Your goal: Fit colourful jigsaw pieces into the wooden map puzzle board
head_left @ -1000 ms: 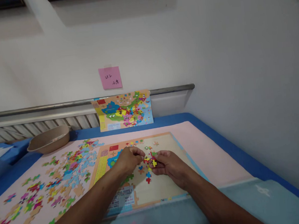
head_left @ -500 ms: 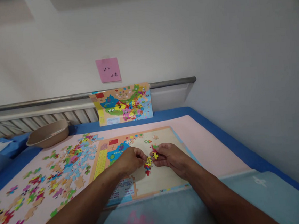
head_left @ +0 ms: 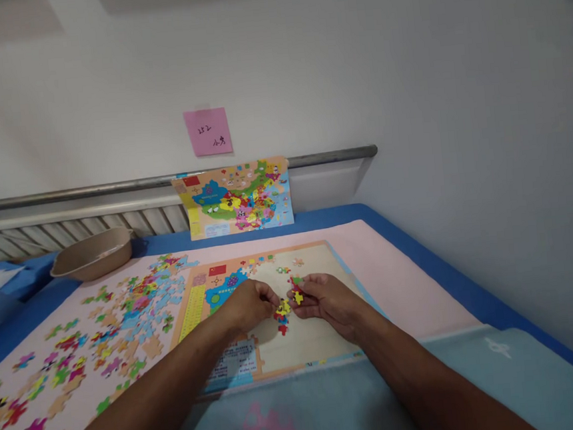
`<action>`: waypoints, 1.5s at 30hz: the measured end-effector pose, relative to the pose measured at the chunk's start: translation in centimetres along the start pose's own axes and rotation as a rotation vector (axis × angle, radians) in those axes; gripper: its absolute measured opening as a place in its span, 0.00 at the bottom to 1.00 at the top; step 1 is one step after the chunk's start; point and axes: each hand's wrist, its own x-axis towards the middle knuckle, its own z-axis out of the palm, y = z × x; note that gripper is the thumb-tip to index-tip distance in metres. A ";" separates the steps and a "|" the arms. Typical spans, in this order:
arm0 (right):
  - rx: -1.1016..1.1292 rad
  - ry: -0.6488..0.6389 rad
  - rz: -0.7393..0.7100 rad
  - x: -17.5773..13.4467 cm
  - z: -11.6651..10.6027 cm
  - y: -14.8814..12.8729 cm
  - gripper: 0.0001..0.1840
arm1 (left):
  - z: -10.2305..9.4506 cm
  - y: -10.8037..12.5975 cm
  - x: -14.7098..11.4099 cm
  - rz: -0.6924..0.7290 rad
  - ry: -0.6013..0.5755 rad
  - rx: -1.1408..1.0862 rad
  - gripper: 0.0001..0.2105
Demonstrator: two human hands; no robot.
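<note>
Over puzzle board (head_left: 323, 345) | left hand (head_left: 247, 305) pinching joined pieces (head_left: 281, 312) | right hand (head_left: 324, 299) pinching yellow piece (head_left: 298, 298)

Joined colourful puzzle pieces (head_left: 282, 312) on board (head_left: 322, 342)

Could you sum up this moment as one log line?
left hand: pinching puzzle pieces | right hand: holding yellow piece | both over puzzle board

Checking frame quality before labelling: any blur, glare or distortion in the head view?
Head view: soft, even light, no glare; wide-angle bend shows in the metal rail; the small puzzle pieces between left hand and right hand are too soft to read shapes; the pink note writing is illegible; top right corner darkens.
</note>
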 end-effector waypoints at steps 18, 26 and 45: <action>-0.009 -0.008 0.004 0.0 0.0 -0.1 0.08 | 0.1 0.2 -0.4 -0.014 -0.054 0.005 0.08; -0.014 -0.016 -0.001 0.1 0.1 0.1 0.09 | 0.2 0.1 -0.2 -0.016 -0.047 0.010 0.09; -0.140 0.061 -0.067 0.9 -2.1 -0.4 0.13 | -0.6 0.1 -0.6 0.016 -0.020 0.024 0.06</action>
